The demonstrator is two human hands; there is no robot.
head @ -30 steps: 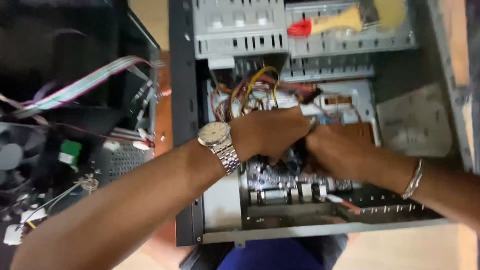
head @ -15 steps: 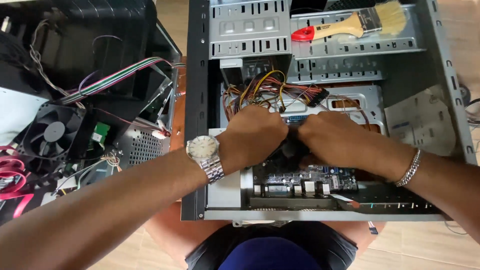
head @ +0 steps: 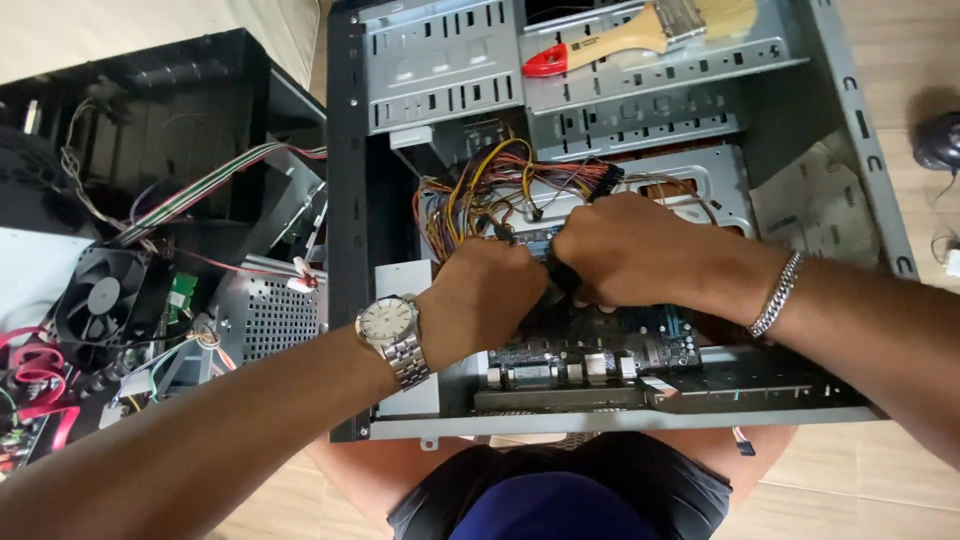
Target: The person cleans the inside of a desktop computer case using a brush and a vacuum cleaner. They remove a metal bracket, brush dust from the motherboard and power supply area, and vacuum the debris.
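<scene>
Head view, looking down into an open computer case lying on its side on the floor. Both hands meet at the centre of the case, above the motherboard.

Left hand: enters from 8 o'clock, a silver watch on the wrist. Its fingers are curled tight around a dark part seated on the board; the part is mostly hidden, so its kind cannot be told.

Right hand: enters from 4 o'clock, a chain bracelet on the wrist. Its fingers are bent down and closed over the same dark part, touching the left hand's knuckles. How far the fingertips reach under it cannot be told.

Cable bundle: yellow, red, orange and black wires, at 11 o'clock of the hands, ending in a black plug just beside the right hand's knuckles.

Brush: pale wooden handle with a red tip, lying on the grey drive cage at 12 o'clock, well apart from the hands.

Second case: black, at 9 o'clock, open, with a ribbon cable running across it and a black fan below. Red flat cables lie at its lower edge.

Rear ports of the motherboard line the case edge at 6 o'clock, just above the person's lap.
</scene>
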